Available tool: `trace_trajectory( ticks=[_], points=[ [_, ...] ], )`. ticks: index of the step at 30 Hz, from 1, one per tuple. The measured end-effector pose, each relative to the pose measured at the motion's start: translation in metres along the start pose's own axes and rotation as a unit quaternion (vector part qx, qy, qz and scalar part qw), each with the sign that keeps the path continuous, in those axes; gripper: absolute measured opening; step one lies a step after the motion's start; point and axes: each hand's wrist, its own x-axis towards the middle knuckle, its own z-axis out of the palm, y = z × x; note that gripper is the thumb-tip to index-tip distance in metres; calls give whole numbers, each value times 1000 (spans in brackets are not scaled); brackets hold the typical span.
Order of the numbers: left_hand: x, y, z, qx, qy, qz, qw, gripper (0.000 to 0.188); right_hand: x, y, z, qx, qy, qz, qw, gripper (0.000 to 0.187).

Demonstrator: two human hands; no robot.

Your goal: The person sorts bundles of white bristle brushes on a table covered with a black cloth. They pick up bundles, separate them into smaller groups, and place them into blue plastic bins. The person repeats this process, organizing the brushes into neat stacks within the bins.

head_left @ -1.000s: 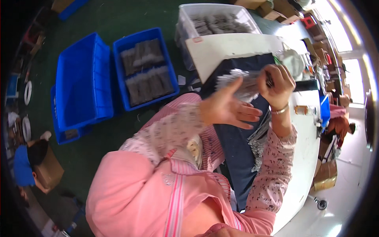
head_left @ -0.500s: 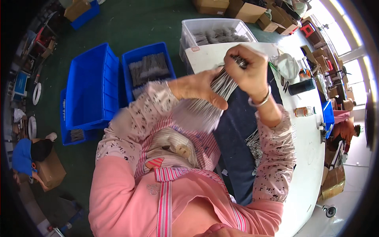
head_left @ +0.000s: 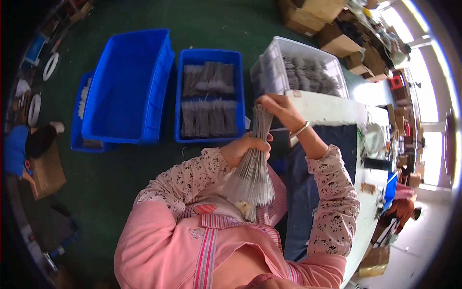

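Observation:
A thick bundle of thin wire brushes (head_left: 251, 180) hangs nearly upright in front of my chest, its pale bristly ends fanned out at the bottom. My left hand (head_left: 245, 147) is closed round its narrow middle. At the top, my right hand (head_left: 283, 111) has its fingers bent over the wire ends, and some of its fingertips are hidden. Beyond my hands, a blue bin (head_left: 210, 141) holds rows of similar bundles. More grey bundles fill a white plastic crate (head_left: 269, 62) farther right.
A large empty blue bin (head_left: 120, 91) rests tilted on another blue bin (head_left: 77, 135) at the left. On the right stands a white table (head_left: 317, 106) with dark cloth (head_left: 308, 178) over its near edge. Cardboard boxes (head_left: 308, 17) line the back. Another person (head_left: 19, 149) is at far left.
The bundle has swung from slanted to nearly upright, and both hands have come left with it. My view has turned toward the right, bringing the blue bin more fully into sight.

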Motion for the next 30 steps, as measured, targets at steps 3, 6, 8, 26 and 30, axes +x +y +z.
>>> trace_trajectory(
  ticks=[3,6,8,26,30],
  points=[
    [14,50,-60,-77,46,22,996,36,58,43,-36,-431,48,-208,877,43],
    [37,110,-149,-34,155,62,985,37,85,122,-67,-503,-18,-199,841,39],
    [43,150,-196,2,226,59,972,32,83,102,-55,-464,-19,-113,878,32],
    [227,327,-449,464,729,-34,502,58,109,100,-64,-431,-81,-74,896,23],
    [241,337,-485,462,734,-47,495,73,108,103,-64,-427,-83,-46,899,16]
  ],
)
